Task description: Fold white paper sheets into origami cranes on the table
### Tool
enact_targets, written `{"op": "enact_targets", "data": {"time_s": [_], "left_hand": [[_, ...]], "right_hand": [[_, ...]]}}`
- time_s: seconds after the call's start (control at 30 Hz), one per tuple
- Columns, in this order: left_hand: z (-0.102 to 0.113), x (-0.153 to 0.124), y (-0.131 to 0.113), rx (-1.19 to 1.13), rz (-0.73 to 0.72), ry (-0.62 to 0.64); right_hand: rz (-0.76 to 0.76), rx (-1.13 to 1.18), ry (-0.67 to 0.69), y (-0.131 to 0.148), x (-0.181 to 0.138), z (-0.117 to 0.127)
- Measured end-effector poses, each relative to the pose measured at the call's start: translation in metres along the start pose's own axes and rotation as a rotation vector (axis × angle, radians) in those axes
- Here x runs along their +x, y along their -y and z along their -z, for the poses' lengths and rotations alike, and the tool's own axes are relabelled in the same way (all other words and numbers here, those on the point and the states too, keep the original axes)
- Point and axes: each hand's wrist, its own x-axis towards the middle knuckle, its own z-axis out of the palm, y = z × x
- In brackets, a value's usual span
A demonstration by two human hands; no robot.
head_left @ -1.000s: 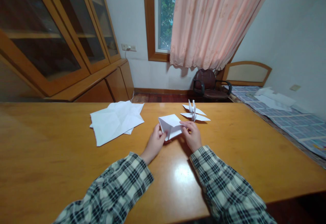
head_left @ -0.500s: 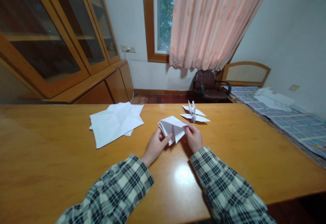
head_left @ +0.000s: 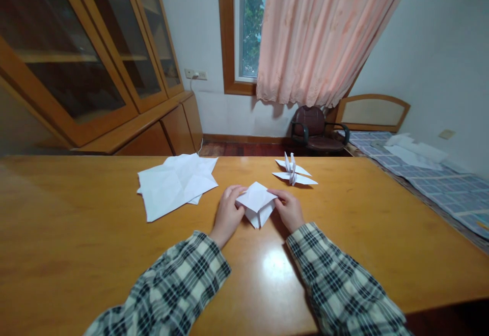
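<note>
Big wooden table (head_left: 95, 264), creased white sheets (head_left: 173, 188) piled left, paper cranes (head_left: 293, 175) just past the right hand (head_left: 289, 210). That and the left hand (head_left: 227, 214) pinch opposite corners of the folded paper (head_left: 256, 198) between them; can't really tell if it's touching the table.

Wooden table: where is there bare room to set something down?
Bare tabletop lies left of the paper sheets, right of the right hand and paper cranes, and between the plaid sleeves. Crowded: where the left hand and right hand hold the folded paper, near the cranes.
</note>
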Motion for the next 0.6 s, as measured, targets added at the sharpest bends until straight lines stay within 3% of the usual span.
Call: {"op": "enact_targets", "data": {"time_s": [0.27,0.6], "left_hand": [[0.005,0.002,0.009,0.015,-0.009,0.156],[0.001,0.0,0.012,0.034,-0.032,0.192]], "right_hand": [[0.053,-0.134,0.135,-0.008,-0.001,-0.003],[0.082,-0.164,0.192,-0.013,0.0,-0.003]]}}
